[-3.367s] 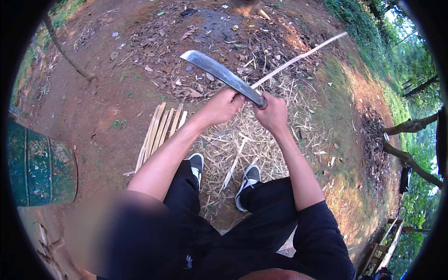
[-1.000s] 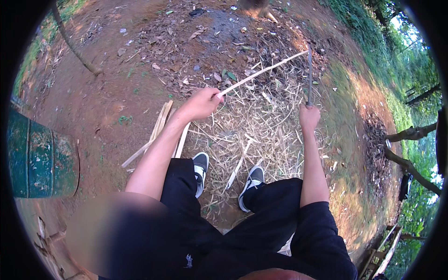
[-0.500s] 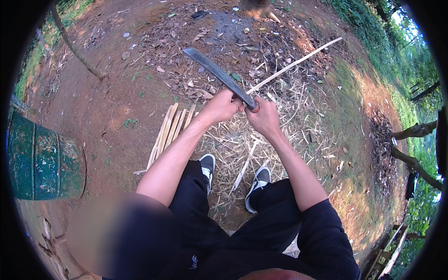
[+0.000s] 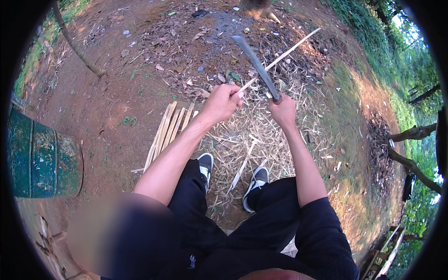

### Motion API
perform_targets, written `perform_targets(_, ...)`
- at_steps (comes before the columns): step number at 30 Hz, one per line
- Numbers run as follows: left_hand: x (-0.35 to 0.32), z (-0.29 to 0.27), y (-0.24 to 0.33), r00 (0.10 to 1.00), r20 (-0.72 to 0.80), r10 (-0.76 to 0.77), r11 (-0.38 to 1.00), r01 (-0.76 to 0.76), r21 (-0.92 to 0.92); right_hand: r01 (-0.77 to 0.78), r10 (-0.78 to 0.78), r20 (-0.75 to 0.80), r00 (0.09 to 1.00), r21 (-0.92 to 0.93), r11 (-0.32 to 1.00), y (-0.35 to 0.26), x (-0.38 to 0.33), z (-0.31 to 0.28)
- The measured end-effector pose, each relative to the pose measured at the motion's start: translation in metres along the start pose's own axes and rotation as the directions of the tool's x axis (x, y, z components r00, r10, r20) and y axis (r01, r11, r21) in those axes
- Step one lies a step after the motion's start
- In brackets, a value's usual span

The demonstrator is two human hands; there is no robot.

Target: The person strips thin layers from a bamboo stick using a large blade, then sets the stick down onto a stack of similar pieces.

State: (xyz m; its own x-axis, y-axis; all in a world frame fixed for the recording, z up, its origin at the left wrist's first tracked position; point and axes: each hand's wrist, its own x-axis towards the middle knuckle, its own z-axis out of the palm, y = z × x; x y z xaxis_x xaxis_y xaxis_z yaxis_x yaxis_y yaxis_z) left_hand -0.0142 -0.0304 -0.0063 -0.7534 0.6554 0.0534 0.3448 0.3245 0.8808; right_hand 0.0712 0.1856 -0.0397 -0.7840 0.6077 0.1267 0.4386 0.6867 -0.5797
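My left hand is closed around the near end of a long, thin, pale wooden strip, which points away to the far right. In my right hand is the handle of a machete; its dark, broad blade slants up and to the left. The blade crosses in front of the strip a short way beyond my left fingers. Whether the edge touches the strip I cannot tell. Pale shavings lie thickly on the ground below my hands and around my shoes.
Several cut strips lie side by side left of my left forearm. A rusty green metal drum stands at the far left. A thin trunk rises at the back left, and branches reach in at the right.
My right hand has moved right, away from my left, and the machete blade has swung right and more upright across the strip. The strip's far end has shifted left and a little farther off.
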Motion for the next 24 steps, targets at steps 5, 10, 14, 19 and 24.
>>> perform_targets(5, 0.006, -0.002, -0.006, 1.000, -0.011, -0.024, 0.999, 0.024, 0.046, -0.031, 0.032, -0.051, 0.998, 0.005, 0.999, 0.018, 0.005, -0.009)
perform_targets(10, 0.012, 0.013, 0.005, 1.000, -0.007, 0.003, 1.000, -0.002, 0.011, 0.092, -0.102, 0.094, 0.990, 0.097, 0.991, 0.006, -0.006, -0.002)
perform_targets(14, 0.016, 0.028, -0.011, 0.991, -0.077, 0.111, 0.982, -0.121, -0.141, 0.231, -0.239, 0.100, 0.966, 0.088, 0.969, -0.031, -0.024, 0.013)
perform_targets(19, 0.012, 0.026, 0.004, 0.996, -0.031, 0.081, 0.983, -0.085, -0.162, 0.208, -0.208, 0.038, 0.977, -0.009, 0.978, -0.017, -0.015, 0.007)
perform_targets(24, 0.007, 0.014, 0.004, 0.999, -0.025, -0.027, 0.994, 0.025, -0.107, 0.002, -0.002, 0.028, 1.000, -0.014, 1.000, 0.013, 0.011, -0.007)
